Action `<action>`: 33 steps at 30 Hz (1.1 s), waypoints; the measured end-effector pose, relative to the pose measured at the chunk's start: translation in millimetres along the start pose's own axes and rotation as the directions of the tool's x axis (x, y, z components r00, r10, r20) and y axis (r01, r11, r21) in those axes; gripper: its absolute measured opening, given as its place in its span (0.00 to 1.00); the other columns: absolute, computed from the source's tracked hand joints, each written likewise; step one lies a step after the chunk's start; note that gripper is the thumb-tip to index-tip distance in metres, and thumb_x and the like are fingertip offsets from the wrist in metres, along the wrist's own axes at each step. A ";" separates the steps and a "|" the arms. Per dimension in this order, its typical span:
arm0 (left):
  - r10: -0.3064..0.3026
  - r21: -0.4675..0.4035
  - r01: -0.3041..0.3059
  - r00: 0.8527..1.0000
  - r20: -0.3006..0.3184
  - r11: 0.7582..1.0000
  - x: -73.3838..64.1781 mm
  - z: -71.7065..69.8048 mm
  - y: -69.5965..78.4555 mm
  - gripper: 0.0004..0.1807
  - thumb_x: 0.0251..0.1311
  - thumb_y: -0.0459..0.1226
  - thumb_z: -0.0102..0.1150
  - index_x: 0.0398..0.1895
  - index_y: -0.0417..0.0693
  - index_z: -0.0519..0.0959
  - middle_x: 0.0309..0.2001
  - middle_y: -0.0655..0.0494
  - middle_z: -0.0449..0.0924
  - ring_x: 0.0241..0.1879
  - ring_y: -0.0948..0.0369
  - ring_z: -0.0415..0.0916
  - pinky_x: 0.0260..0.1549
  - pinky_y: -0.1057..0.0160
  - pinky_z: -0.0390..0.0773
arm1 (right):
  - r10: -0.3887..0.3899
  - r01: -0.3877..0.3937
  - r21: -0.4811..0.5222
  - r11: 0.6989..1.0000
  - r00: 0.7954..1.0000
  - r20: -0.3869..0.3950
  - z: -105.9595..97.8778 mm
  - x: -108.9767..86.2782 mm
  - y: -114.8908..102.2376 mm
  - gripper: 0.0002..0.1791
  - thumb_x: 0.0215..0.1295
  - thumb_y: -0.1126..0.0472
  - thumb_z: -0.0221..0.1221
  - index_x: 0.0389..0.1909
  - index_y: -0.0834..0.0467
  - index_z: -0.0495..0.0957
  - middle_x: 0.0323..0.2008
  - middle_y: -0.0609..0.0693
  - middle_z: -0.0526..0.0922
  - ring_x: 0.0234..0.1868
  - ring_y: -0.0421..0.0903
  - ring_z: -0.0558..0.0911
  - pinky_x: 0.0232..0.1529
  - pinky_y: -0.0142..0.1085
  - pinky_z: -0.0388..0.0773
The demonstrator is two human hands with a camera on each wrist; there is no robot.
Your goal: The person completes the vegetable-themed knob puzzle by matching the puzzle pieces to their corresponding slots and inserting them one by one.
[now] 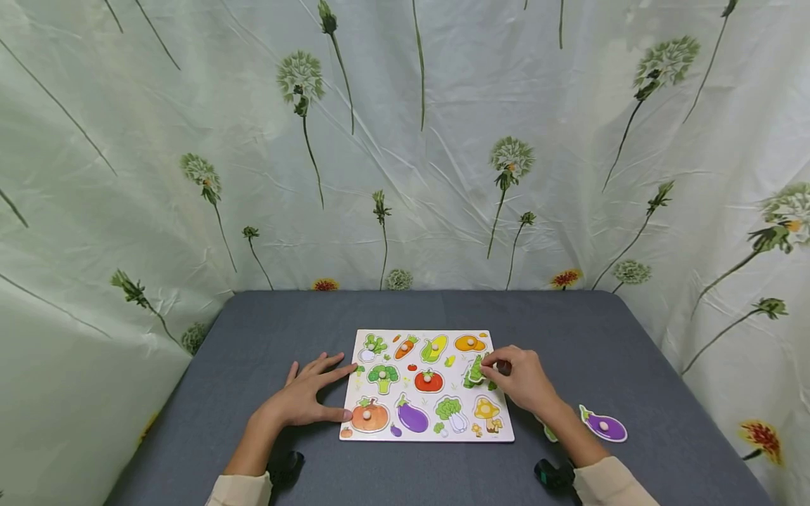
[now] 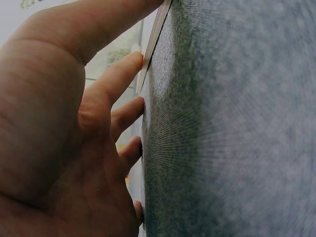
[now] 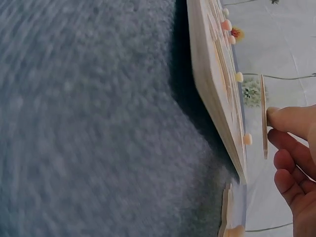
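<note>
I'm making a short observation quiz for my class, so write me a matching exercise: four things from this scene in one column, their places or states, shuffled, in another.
Things
1. Left hand
2. Right hand
3. Loose eggplant piece
4. Pumpkin piece

Places or states
A. Lying on the grey table, right of the puzzle board
B. On the puzzle board, near its lower left corner
C. Fingers spread, touching the puzzle board's left side
D. Pinching a green piece above the puzzle board

Right pairs: 1-C, 2-D, 3-A, 4-B
</note>
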State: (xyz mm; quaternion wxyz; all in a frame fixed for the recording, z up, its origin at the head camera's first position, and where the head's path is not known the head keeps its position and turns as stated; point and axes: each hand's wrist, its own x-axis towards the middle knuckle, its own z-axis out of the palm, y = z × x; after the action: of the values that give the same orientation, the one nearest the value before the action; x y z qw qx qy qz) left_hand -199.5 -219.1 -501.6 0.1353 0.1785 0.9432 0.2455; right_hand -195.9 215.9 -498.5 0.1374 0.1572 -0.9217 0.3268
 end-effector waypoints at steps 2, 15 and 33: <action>-0.001 0.005 0.001 1.000 0.000 1.000 0.3 0.5 -0.4 0.53 0.46 0.67 0.73 0.78 0.68 0.66 0.82 0.52 0.54 0.82 0.38 0.40 0.70 0.22 0.29 | -0.010 0.010 0.000 1.000 1.000 -0.002 2.1 -0.3 0.1 0.05 0.58 0.62 0.75 0.33 0.49 0.89 0.28 0.40 0.81 0.27 0.38 0.73 0.28 0.29 0.70; -0.008 0.001 0.008 1.000 0.007 1.000 1.0 1.1 -1.4 0.53 0.46 0.67 0.73 0.78 0.69 0.66 0.82 0.52 0.53 0.83 0.39 0.39 0.70 0.22 0.29 | 0.003 -0.004 0.028 1.000 0.999 0.043 9.7 0.2 -3.2 0.05 0.58 0.62 0.74 0.31 0.48 0.89 0.28 0.39 0.82 0.26 0.33 0.70 0.27 0.29 0.70; -0.008 -0.003 0.008 1.000 0.005 1.000 1.2 1.7 -1.9 0.53 0.46 0.67 0.73 0.78 0.69 0.66 0.83 0.52 0.53 0.83 0.39 0.39 0.71 0.23 0.28 | 0.062 -0.063 0.009 0.998 0.994 0.088 15.3 3.0 -2.4 0.05 0.59 0.63 0.74 0.32 0.49 0.90 0.27 0.40 0.83 0.27 0.34 0.72 0.28 0.29 0.70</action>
State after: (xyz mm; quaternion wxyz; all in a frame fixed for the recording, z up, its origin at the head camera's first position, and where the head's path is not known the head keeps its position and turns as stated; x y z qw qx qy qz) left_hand -200.5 -219.4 -504.2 0.1389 0.1752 0.9431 0.2461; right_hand -200.1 203.6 -507.6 0.0854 0.1434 -0.9294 0.3292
